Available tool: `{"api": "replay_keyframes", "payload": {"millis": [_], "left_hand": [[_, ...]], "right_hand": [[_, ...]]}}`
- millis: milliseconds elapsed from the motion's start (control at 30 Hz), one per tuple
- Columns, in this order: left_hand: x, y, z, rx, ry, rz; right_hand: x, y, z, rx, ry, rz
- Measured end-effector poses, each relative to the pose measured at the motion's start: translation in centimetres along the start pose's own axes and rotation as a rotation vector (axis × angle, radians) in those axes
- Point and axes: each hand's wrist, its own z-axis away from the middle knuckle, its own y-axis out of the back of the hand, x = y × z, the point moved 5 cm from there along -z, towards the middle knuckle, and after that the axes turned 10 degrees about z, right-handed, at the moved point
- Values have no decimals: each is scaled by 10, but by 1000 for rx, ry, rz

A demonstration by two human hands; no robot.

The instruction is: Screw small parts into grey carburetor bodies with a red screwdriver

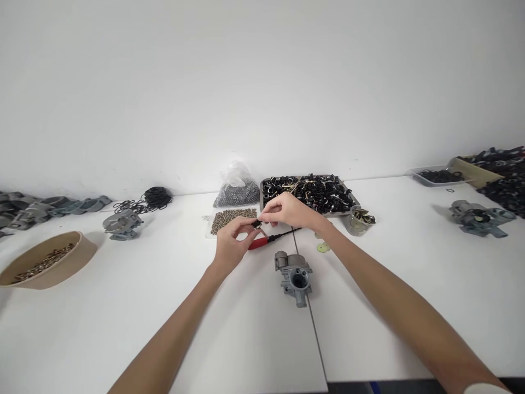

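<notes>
Small black pc (256,224) is over the table (246,339), nearer its back edge. I've got it pinched in my L hand (232,245); R hand (288,211) fingertips are together right at it, can't tell if gripping. Metal carb (292,268)'s on the front-edge side.

Two-handed grip on a small black part, over a white table.
We find the left hand (232,243) pinching the small black part (256,224) between thumb and fingers, the right hand (283,210) closed at its right end. Just below the grip lies a red-handled tool (257,243); contact with the left hand we cannot confirm. Nearer us, right of the grip, one grey metal casting (297,279) sits on the white table (246,334). Beyond the grip we note brass-coloured pieces (233,218), a plastic bag (239,189) and heaped black parts (320,189).
</notes>
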Motion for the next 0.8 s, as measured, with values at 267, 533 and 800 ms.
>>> {"api": "replay_keyframes", "payload": {"millis": [267, 533, 800], "left_hand": [[11, -4, 9, 102, 87, -41], [41, 0, 115, 327, 345, -180], [36, -18, 122, 353, 406, -98]], "right_hand": [[29, -43, 70, 30, -185, -460], [27, -70, 79, -44, -113, -586], [25, -67, 81, -13, -107, -590]]}}
